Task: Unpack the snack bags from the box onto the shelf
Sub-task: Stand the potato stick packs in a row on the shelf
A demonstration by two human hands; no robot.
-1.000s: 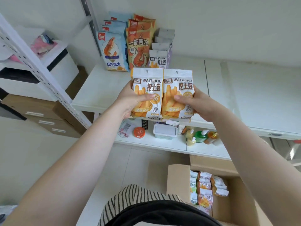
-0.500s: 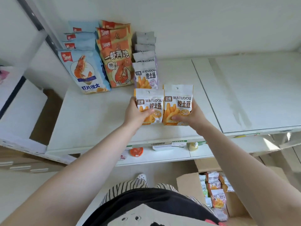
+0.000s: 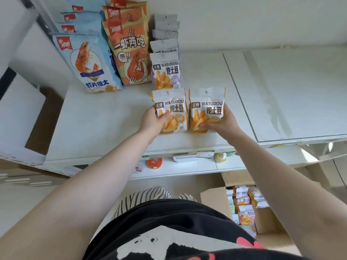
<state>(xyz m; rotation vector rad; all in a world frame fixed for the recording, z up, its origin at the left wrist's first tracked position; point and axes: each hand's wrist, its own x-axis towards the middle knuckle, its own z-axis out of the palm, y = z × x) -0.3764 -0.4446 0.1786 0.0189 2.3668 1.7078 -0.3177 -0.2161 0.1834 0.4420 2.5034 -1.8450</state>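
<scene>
Both hands have carried the bags further over the shelf. My left hand grips one orange Watudou bag, my right hand the other orange Watudou bag, side by side just in front of the purple Watudou row; bare shelf lies to the right, well inside the front edge.

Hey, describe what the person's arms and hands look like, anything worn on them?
Both forearms are bare right up to the frame's edge, with no sleeves in view. The left hand and right hand wear no gloves, and no watch, bracelet or ring shows on them. Below the arms, a black top with a white and red print shows.
</scene>
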